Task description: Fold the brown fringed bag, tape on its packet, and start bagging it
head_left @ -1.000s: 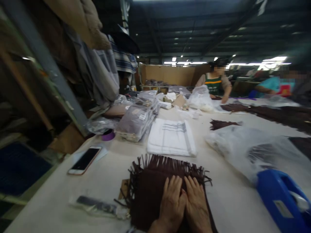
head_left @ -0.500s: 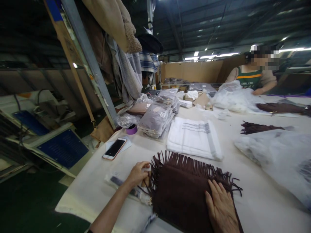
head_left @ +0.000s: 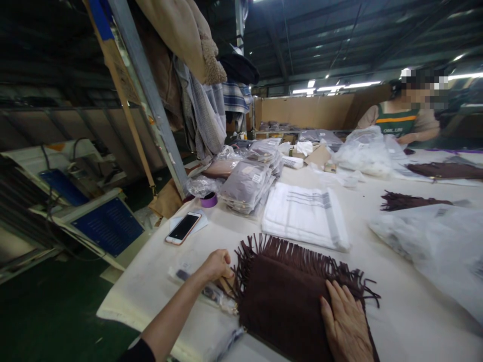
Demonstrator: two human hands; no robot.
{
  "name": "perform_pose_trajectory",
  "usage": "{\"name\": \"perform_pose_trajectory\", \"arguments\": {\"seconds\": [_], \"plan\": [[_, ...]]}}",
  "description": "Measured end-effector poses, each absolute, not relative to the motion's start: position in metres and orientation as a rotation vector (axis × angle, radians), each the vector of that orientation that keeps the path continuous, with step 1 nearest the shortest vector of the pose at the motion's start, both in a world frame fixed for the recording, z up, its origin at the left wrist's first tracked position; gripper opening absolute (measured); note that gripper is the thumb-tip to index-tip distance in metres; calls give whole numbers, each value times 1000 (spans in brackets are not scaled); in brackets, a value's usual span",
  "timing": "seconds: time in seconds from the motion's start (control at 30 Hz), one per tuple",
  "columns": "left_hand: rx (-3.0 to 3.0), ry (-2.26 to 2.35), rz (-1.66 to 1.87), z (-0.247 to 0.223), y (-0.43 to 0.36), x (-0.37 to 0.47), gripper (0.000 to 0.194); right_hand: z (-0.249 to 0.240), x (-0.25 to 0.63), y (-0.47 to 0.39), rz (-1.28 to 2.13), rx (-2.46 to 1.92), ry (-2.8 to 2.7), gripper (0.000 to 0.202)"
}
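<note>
Head view: right hand (head_left: 347, 324) flat, fingers spread, pinning brown scarf (head_left: 287, 296) to table (head_left: 392, 301); left hand (head_left: 218, 265) pinched on its left edge, beside phone (head_left: 183, 228).

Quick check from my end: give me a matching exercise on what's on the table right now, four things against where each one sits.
Things:
1. right hand
2. left hand
3. phone
4. white folded cloth

Places:
A. beyond the scarf's fringe, mid-table
B. flat on the brown fringed scarf
C. at the scarf's left edge
D. near the table's left edge, by the purple tape roll

Pairs: 1-B, 2-C, 3-D, 4-A
</note>
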State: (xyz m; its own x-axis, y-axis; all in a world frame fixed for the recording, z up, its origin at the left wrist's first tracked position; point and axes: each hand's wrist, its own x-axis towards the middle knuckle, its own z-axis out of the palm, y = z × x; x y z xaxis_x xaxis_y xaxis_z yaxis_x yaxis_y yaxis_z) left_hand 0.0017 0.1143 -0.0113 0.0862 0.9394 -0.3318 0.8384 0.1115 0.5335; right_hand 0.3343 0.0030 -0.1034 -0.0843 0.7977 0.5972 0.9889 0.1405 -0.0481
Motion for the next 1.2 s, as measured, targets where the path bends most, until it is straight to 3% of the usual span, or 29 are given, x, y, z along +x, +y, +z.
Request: {"name": "perform_pose_trajectory", "arguments": {"seconds": [0.23, 0.53, 0.77, 1.03, 1.13, 1.2], "plan": [[1572, 2048, 353, -4, 86, -37, 14, -99, 332, 2, -587, -1666, -1927, 46], [1542, 2154, 106, -3, 9, -58, 17, -95, 333, -1, -642, -1633, -2009, 43], [2086, 1957, 300, 2, -17, -8, 21, -90, 333, 1, -708, -1553, -2020, 42], [1968, 1906, 223, -18, -2, 35, 21, -95, 335, 0, -607, -1621, -2006, 43], [1967, 1977, 170, -17, 0, 30, 44, -93, 333, 0, -552, -1682, -1964, 46], [1958, 2048, 181, -15, -1, 27, 48, -92, 332, 0, -523, -1689, -1958, 47]]}}
